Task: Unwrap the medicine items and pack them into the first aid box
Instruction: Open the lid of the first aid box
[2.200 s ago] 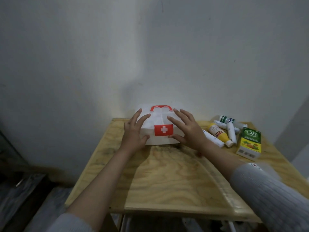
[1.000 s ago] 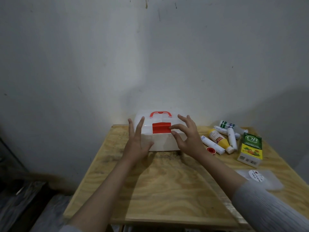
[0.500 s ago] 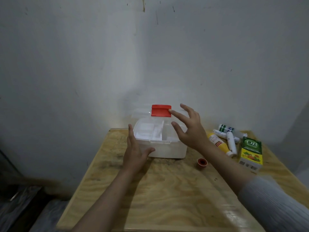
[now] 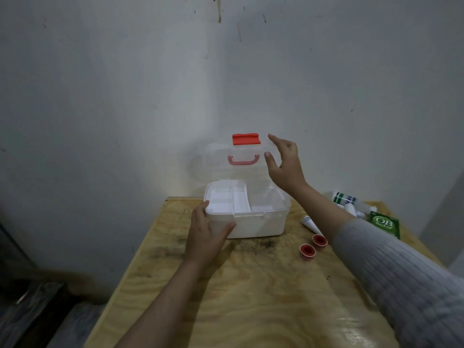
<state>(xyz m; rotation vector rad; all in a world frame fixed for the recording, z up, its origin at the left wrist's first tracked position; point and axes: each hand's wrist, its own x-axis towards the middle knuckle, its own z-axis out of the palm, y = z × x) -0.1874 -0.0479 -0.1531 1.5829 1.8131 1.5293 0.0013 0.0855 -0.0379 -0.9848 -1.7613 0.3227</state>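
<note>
The white first aid box (image 4: 261, 223) stands at the far edge of the wooden table with its clear lid (image 4: 218, 162) raised upright, red latch (image 4: 246, 138) on top. A white divided tray shows inside. My left hand (image 4: 204, 234) braces the box's front left corner, thumb on the front wall. My right hand (image 4: 285, 164) is at the lid's right edge, fingers apart, holding nothing. Tubes (image 4: 310, 223) and bottles (image 4: 342, 198) lie to the right of the box, partly hidden by my right forearm, next to a green OB herbal carton (image 4: 385, 224).
Two small red-centred rolls (image 4: 307, 251) lie on the wooden table (image 4: 251, 297) just right of the box. The wall stands directly behind the box. A dark floor drops off beyond the table's left edge.
The box was unlatched and its lid swung up to upright under my right hand. My left hand stayed against the box's front left. A second red roll has come into view.
</note>
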